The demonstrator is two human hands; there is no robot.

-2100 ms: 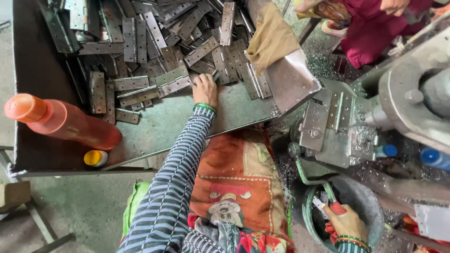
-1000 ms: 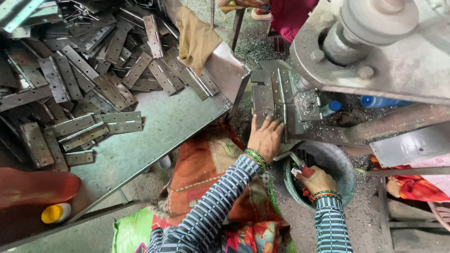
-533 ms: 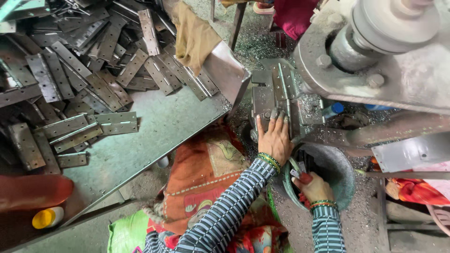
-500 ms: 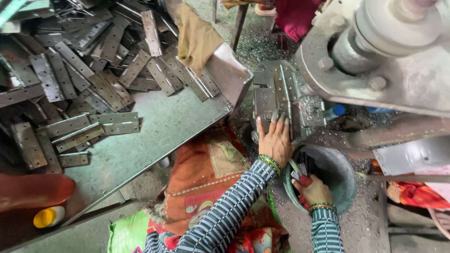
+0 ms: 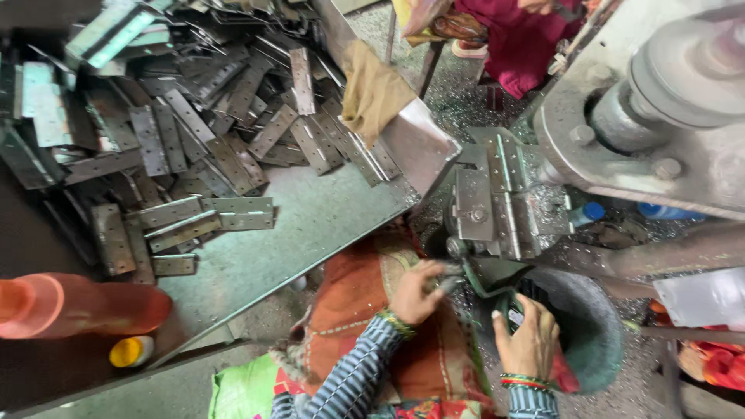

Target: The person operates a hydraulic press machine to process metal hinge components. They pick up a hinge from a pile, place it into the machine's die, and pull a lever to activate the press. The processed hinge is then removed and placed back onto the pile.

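My left hand (image 5: 415, 291), in a striped sleeve with bangles, is below the front of the metal press die (image 5: 489, 209). Its fingers curl on a small grey metal piece (image 5: 448, 282), which is blurred. My right hand (image 5: 529, 341) lies over the near rim of a round grey bucket (image 5: 597, 334), back up, with its fingers dipping inside and hidden. A dark item with a white patch (image 5: 516, 316) shows by its thumb. A hinge plate (image 5: 508, 182) lies on the die.
A metal table (image 5: 310, 233) on the left carries a heap of several hinges (image 5: 202, 140) and a tan cloth (image 5: 372, 89). An orange bottle (image 5: 70, 304) and a yellow cap (image 5: 130, 351) are at its near edge. Heavy press machinery (image 5: 660, 101) rises on the right. Another person in red (image 5: 520, 39) sits beyond.
My left hand has drawn back from the die, where it lay flat, and now has curled fingers below it. My right hand has moved up to the bucket's near rim.
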